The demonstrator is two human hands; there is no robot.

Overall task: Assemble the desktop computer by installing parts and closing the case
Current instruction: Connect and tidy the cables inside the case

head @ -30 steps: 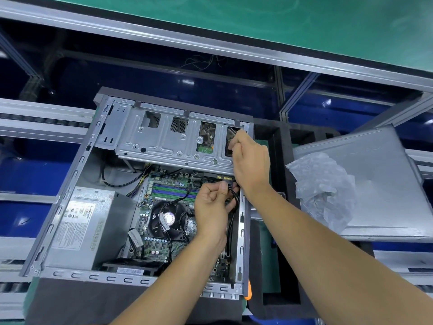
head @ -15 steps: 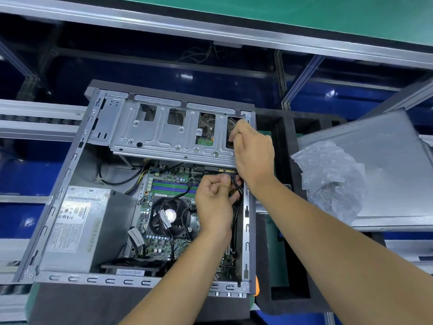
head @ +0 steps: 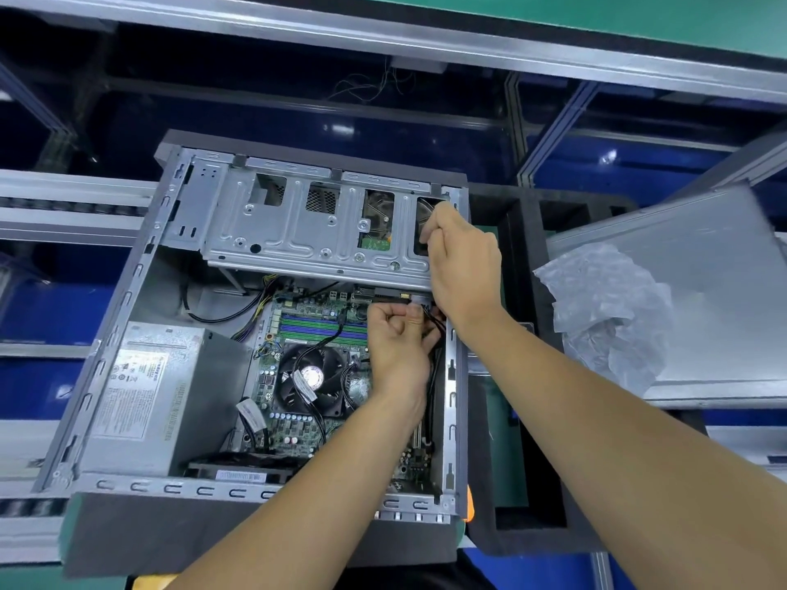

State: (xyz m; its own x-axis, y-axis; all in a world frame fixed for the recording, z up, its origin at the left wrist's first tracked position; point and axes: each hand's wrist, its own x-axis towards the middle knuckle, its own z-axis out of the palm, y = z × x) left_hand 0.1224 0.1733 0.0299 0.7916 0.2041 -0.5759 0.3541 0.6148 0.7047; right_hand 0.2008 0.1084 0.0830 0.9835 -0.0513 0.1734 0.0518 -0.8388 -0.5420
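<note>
Desktop computer case (head: 127, 317) lies on its side, open face up, on a grey foam pad (head: 140, 534) at the middle of the worktop. Side panel off; interior exposed.

Inside: silver power supply (head: 145, 398) at the near-left corner, label up. Motherboard (head: 306, 317) to its right, with a black CPU fan (head: 313, 376) and green memory slots beyond it. Metal drive cage (head: 298, 236) spans the far end of the case, above the board; a drive's green circuit board shows through one of its cut-outs.

Left hand (head: 398, 347): fingers curled in a tight grip, pinching black cables (head: 434, 323) at the far-right corner of the board, just below the cage's edge. What the cable end meets is hidden by the fingers.

Right hand (head: 464, 266): reaches across the case's right wall, fingers curled at the cage's rightmost opening. Fingertips bunched as in a pinch; whether that grip holds anything cannot be told.

Right of the case: black foam tray (head: 532, 483) touching the case wall. Beyond it a grey metal panel (head: 724, 291), tilted, with crumpled clear plastic wrap (head: 609, 308) lying on it.

Behind: aluminium frame rails (head: 383, 40) and a green surface (head: 639, 14) at the top edge of view.
</note>
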